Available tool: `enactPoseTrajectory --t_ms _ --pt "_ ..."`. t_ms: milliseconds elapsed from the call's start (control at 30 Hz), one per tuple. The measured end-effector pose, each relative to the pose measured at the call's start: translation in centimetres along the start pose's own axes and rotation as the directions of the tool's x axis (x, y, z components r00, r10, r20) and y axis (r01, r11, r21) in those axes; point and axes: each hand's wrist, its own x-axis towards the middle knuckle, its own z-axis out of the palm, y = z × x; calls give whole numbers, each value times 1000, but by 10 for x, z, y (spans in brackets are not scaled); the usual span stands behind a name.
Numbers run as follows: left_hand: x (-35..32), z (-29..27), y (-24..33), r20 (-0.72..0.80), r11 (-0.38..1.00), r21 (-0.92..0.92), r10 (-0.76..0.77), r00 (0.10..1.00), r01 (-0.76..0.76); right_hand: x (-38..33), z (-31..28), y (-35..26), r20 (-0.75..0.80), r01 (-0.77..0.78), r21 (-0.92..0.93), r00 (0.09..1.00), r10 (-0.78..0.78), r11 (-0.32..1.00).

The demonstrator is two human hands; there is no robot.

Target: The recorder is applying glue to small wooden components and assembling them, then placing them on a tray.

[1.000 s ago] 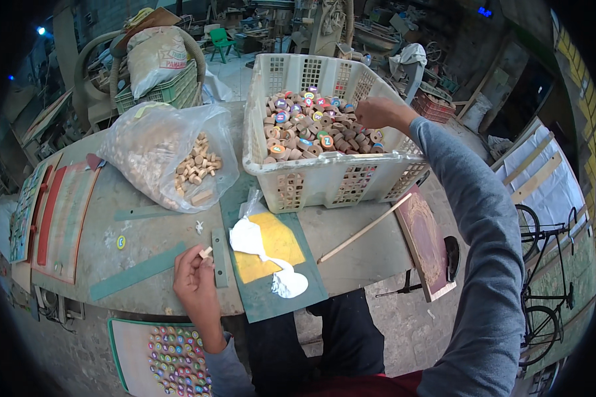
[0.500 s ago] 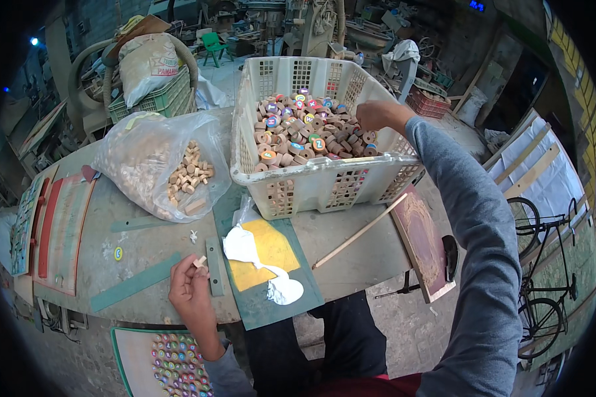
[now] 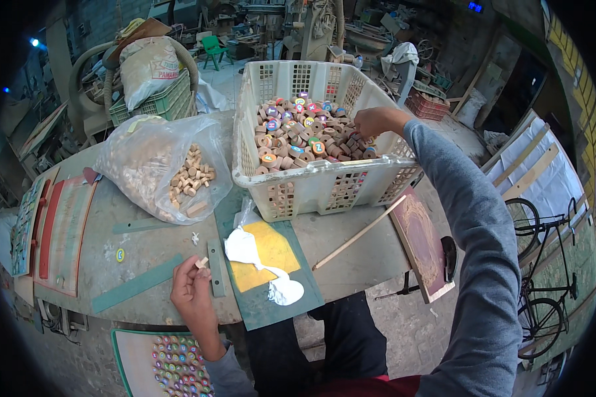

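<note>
The left hand rests at the near edge of the worktop, with the fingertips pinching a small wooden peg. The peg sits just left of a narrow green strip and beside a green board that carries a yellow panel and a smear of white glue.

The right hand reaches across the worktop into a white perforated plastic basket. The fingers are curled down among the wooden discs that fill the basket; many discs bear coloured round faces. Whether this hand grips a disc cannot be determined.

A clear plastic bag lies to the left of the basket, open toward it, with plain wooden pegs showing at its mouth. A thin wooden stick lies diagonally on the worktop in front of the basket. A brown framed board lies at the right end of the worktop. Below the near edge, a tray of coloured discs sits beside the left forearm.
</note>
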Motion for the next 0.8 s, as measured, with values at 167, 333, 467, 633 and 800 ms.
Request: enactPoseTrajectory --t_ms 167,333,467,633,800 --pt "1 2 1 5 1000 -14 -13 1000 13 6 3 14 -16 104 61 994 -104 993" --pt "1 3 1 9 1000 5 -21 1000 21 8 3 13 11 50 213 998 -54 976" --pt "2 3 -1 -12 1000 7 -5 1000 5 -29 -17 3 -105 123 728 992 -67 674" --pt "3 5 -1 11 1000 8 3 1000 -3 -43 -29 8 -282 316 941 930 -237 121" --pt "2 -1 -3 34 1000 -13 -8 999 9 -62 -25 10 -513 444 855 804 -301 -269"
